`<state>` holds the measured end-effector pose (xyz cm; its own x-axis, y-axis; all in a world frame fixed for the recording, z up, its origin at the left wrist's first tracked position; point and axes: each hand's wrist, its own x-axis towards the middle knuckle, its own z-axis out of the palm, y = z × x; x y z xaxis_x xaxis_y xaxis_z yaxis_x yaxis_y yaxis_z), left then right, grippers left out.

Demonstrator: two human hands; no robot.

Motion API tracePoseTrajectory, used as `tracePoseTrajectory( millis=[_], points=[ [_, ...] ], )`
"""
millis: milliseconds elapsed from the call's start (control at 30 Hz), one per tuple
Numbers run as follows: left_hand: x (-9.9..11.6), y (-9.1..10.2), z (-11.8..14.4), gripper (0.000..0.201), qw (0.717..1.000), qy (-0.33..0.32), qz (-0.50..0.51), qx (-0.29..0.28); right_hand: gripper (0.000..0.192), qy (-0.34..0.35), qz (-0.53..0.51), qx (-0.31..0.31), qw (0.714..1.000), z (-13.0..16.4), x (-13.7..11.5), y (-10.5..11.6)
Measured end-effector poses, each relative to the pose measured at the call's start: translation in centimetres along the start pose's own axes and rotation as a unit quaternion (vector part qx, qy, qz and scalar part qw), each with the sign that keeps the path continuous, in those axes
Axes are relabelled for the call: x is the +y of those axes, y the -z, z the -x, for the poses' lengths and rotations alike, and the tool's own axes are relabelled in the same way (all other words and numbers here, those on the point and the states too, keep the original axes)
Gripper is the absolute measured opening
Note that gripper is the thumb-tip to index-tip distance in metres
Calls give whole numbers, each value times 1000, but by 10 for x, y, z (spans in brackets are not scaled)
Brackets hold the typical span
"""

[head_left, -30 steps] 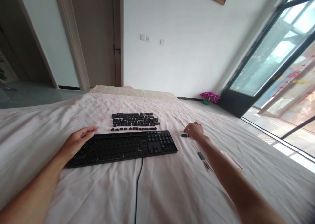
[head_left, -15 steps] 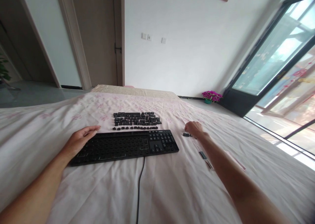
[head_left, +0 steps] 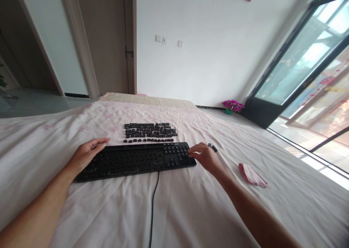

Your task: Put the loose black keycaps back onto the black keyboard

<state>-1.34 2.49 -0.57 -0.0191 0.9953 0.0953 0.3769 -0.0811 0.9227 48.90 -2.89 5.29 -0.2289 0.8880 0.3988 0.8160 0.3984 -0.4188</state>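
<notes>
A black keyboard (head_left: 136,162) lies on the bedcover. Its large left part is stripped of keycaps, while the number pad at the right still carries several. My left hand (head_left: 88,153) rests at its far left corner, fingers stretched out to the right. At the right edge of the number pad, my right hand (head_left: 204,155) has thumb and forefinger drawn together. Whatever lies between those fingertips is too small to make out. Two loose keycaps (head_left: 214,148) sit just beyond the right hand. Behind the keyboard, many removed keycaps (head_left: 148,131) are laid out in rows.
The keyboard's cable (head_left: 154,204) runs toward me over the wrinkled bedcover (head_left: 120,211). A folded pink cloth (head_left: 252,175) lies right of my right forearm. Potted magenta flowers (head_left: 232,105) stand on the floor near the glass door (head_left: 289,62).
My right hand has moved left from the loose keycaps to the number pad. The dark-handled wire tool is no longer visible; the pink cloth shows more fully. My left hand stays in place.
</notes>
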Motion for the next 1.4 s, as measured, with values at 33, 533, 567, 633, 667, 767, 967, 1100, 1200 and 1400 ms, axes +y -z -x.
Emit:
tracePoseTrajectory(
  millis=[33, 533, 567, 633, 667, 767, 967, 1100, 1200, 1400],
  points=[
    [0, 0, 0, 59, 1000, -1, -2, -1, 9, 14, -14, 1, 1000, 5, -6, -5],
    [0, 0, 1, 59, 1000, 0, -2, 6, 15, 111, 35, 9, 993, 12, -10, -25],
    [1, 0, 1, 58, 1000, 0, -2, 7, 15, 114, 37, 9, 993, 12, -10, -25],
    [3, -1, 1, 57, 1000, 3, -1, 6, 16, 119, 42, 1, 992, 13, -11, -24],
    [3, -1, 2, 58, 1000, 5, 0, 6, 16, 119, 44, -6, 992, 12, -12, -23],
    [3, 0, 2, 60, 1000, 5, 2, 2, 18, 119, 49, -26, 991, 12, -14, -21],
    [3, -1, 1, 61, 1000, 2, 4, 0, 28, 124, 46, -16, 991, 16, -16, -20],
    [2, -1, 0, 62, 1000, 2, 2, 6, 49, 122, 78, -19, 989, 20, -17, -16],
    [3, -1, 1, 62, 1000, 1, -1, 1, 56, 112, 100, -21, 988, 22, -18, -15],
    [4, -1, 2, 64, 1000, 4, -2, 7, 62, 92, 114, -19, 989, 28, -20, -18]
  ],
)
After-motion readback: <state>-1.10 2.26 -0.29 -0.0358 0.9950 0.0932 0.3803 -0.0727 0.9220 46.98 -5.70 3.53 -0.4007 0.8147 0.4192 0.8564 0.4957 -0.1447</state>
